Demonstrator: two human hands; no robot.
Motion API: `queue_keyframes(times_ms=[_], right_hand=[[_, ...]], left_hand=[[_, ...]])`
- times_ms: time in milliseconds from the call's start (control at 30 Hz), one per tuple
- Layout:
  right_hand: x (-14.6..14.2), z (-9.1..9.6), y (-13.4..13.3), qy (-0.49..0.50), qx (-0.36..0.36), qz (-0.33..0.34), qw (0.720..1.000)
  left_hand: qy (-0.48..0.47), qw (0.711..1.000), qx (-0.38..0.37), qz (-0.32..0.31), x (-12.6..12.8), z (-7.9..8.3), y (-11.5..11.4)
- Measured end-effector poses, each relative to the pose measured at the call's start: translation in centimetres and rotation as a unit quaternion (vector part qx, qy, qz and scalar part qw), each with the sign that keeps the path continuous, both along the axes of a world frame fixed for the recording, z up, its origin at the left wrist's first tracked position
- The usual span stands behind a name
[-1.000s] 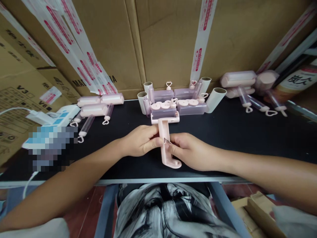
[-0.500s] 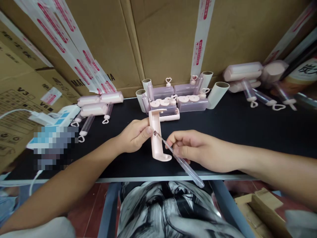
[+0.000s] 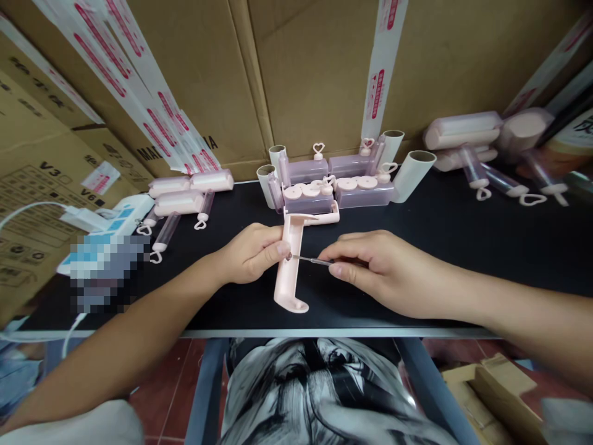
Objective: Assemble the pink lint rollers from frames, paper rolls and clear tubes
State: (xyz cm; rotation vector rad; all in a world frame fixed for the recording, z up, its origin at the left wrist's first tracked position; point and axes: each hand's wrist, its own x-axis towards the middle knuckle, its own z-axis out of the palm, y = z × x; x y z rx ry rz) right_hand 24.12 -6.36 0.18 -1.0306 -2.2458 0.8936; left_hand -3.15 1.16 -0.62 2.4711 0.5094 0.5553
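My left hand (image 3: 252, 252) grips a pink plastic lint-roller handle (image 3: 288, 266) held upright over the black mat (image 3: 445, 247), its forked top near the purple cases. My right hand (image 3: 375, 267) pinches a thin screwdriver (image 3: 310, 260) lying level, its tip touching the handle's side just by my left thumb. The rest of the screwdriver is hidden inside my right hand.
Purple cases with pink caps (image 3: 333, 185) and white paper rolls (image 3: 412, 176) sit at the mat's back centre. Pink rollers and clear heart-ended tubes lie at back left (image 3: 185, 191) and back right (image 3: 467, 139). Cardboard boxes (image 3: 315, 74) wall the back; a power strip (image 3: 115, 219) lies left.
The handle tilted and shifted slightly left in my left hand. My right hand turned the screwdriver from a downward slant to level, its tip staying against the handle's side.
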Motion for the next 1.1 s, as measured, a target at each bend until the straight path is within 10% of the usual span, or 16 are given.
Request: queue_keyframes(times_ms=[300, 733, 1100], right_hand=[[-0.6, -2.2, 0.2, -0.014, 0.170, 0.030, 0.985], [-1.5, -3.0, 0.0, -0.128, 0.136, 0.006, 0.982], [-1.2, -2.6, 0.0, 0.031, 0.187, 0.002, 0.982]], left_hand=[[-0.014, 0.997, -0.041, 0.066, 0.9, -0.5, -0.8], [0.210, 0.961, 0.069, 0.169, 2.0, -0.8, -1.2], [-0.097, 0.976, -0.146, 0.129, 1.4, -0.9, -1.3]])
